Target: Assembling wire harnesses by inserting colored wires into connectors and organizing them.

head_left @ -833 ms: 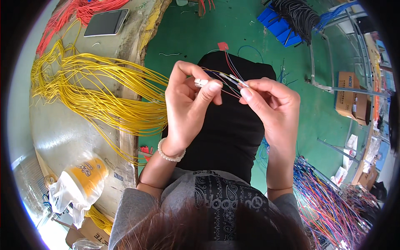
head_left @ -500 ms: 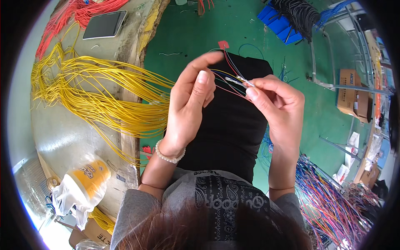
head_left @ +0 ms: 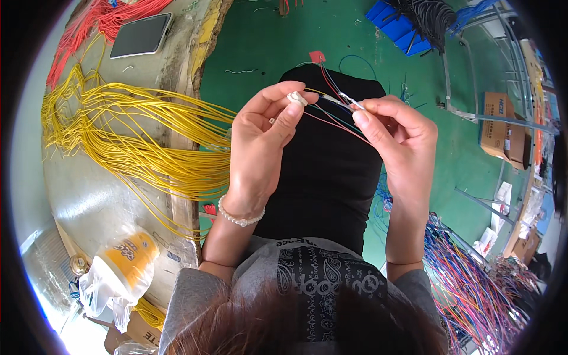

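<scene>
My left hand [head_left: 258, 142], with a beaded bracelet at its wrist, pinches a small white plastic connector [head_left: 297, 99] between thumb and index finger. Another little white piece [head_left: 272, 120] shows in the curl of its fingers. My right hand [head_left: 402, 133] is closed, thumb against index finger, on several thin coloured wires [head_left: 338, 123]. Silvery-white ends [head_left: 350, 102] stick out near its fingertips. Some of these wires span the gap between the hands. A red tag [head_left: 318, 57] lies at the far end of others, beyond my lap. Whether any wire sits inside the connector cannot be made out.
Yellow wires [head_left: 160, 171] spread over the worktable [head_left: 77, 195] at left, with a phone [head_left: 141, 36] and red wires [head_left: 89, 35] behind. A bagged yellow cup [head_left: 130, 257] stands nearer. Coloured wire bundles [head_left: 461, 290] hang at lower right; cardboard boxes [head_left: 500, 127] and a blue bin [head_left: 396, 29] lie beyond.
My left hand has turned and drawn slightly left, and the white connector now shows at its fingertips. My right hand has shifted slightly right, still gripping the wires.
</scene>
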Demonstrator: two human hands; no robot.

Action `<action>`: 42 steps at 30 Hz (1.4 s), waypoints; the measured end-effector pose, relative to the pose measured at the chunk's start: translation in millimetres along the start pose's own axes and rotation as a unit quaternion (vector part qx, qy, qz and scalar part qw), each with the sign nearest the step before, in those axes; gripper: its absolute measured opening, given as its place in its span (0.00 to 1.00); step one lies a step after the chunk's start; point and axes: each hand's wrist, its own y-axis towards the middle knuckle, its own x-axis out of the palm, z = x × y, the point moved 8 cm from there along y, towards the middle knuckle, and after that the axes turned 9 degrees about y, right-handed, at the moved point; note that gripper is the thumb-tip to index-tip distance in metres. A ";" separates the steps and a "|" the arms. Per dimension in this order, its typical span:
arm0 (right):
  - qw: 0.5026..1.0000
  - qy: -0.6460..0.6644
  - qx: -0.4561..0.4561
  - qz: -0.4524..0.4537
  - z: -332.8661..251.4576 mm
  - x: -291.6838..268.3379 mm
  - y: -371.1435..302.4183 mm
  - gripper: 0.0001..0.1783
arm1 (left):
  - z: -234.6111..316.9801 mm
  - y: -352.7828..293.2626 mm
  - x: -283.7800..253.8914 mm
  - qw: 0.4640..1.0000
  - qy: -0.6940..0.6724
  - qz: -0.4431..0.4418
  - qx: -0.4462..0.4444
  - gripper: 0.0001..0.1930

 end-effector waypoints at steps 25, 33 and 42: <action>0.962 -0.222 -0.157 0.003 -26.4 2.3 -9.1 0.09 | 13.0 -8.9 7.7 0.997 -0.023 -0.016 0.070 0.07; 0.980 -0.157 -0.120 -0.007 -16.0 8.3 -12.3 0.08 | 11.7 -10.4 12.5 0.992 -0.064 -0.041 0.103 0.06; 0.998 -0.040 -0.056 -0.012 1.9 9.2 -9.4 0.06 | 8.5 -7.8 10.1 0.989 -0.100 -0.077 0.072 0.06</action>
